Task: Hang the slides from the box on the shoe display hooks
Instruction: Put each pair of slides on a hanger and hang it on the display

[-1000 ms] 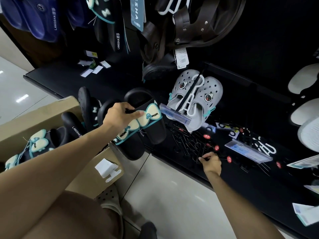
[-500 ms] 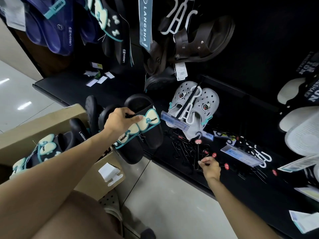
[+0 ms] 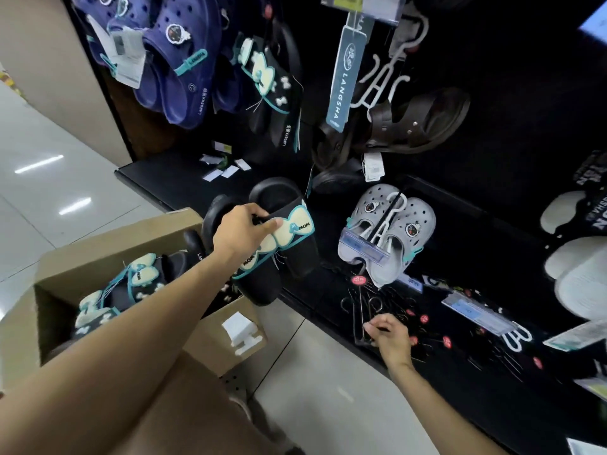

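My left hand (image 3: 241, 233) grips a pair of black slides (image 3: 279, 244) with cream-and-teal bows, held up above the cardboard box (image 3: 108, 254). More of the same slides (image 3: 131, 284) lie inside the box. My right hand (image 3: 391, 338) pinches a thin black wire hanger (image 3: 361, 310) with a red tag, lifting it upright off the black shelf (image 3: 460, 372). A matching pair of black bow slides (image 3: 272, 83) hangs on the display wall above.
Navy clogs (image 3: 177, 64), brown sandals (image 3: 410, 126) and grey clogs (image 3: 387, 231) hang on the black wall. Loose hangers, red tags and price holders (image 3: 476, 311) litter the shelf. White slippers (image 3: 578, 257) hang at right. Tiled floor lies below.
My right hand has raised one wire hanger from flat in the shelf pile to upright. My left hand has kept the slides held up, and the view has tilted upward.
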Demonstrator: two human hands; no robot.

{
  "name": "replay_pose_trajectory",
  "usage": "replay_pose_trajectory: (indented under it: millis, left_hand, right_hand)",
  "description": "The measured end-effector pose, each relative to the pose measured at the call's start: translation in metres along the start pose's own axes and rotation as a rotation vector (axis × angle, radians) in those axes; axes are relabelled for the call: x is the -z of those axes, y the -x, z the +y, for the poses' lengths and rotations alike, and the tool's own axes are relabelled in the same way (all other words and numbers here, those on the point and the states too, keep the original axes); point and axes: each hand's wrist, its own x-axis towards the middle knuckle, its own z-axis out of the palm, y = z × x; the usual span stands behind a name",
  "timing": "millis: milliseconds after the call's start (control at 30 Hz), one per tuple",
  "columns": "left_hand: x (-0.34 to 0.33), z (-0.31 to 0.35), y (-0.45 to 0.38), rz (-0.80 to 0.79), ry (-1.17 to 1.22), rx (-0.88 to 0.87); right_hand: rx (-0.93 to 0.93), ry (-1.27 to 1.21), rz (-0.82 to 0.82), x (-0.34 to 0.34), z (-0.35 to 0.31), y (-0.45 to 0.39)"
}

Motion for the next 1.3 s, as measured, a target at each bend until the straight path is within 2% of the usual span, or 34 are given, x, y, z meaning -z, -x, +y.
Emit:
replay_pose_trajectory:
  millis: [467, 667, 833, 1000, 1167, 1300]
  left_hand:
    - [0.05, -0.027, 0.001, 0.109, -0.025, 0.051]
    - [0.055, -0.031, 0.002, 0.065, -0.183, 0.002]
    - [0.046, -0.028, 0.001, -0.019, -0.213, -0.042]
    - [0.035, -0.027, -0.008, -0.15, -0.028, -0.023]
    - [0.033, -0.018, -0.008, -0.215, 0.226, 0.049]
    - [0.036, -0.008, -0.002, -0.326, 0.355, 0.113]
  right_hand:
    - [0.22, -0.177, -0.157, -0.076, -0.095, 0.058]
    - [0.299, -0.206, -0.123, -0.088, -0.124, 0.082]
    - [0.392, -0.146, -0.099, -0.089, -0.133, 0.1]
    - [0.414, -0.133, -0.097, -0.084, -0.143, 0.106]
    - [0.438, -0.107, -0.102, -0.074, -0.148, 0.106]
    - [0.42, -0.079, -0.106, -0.068, -0.149, 0.1]
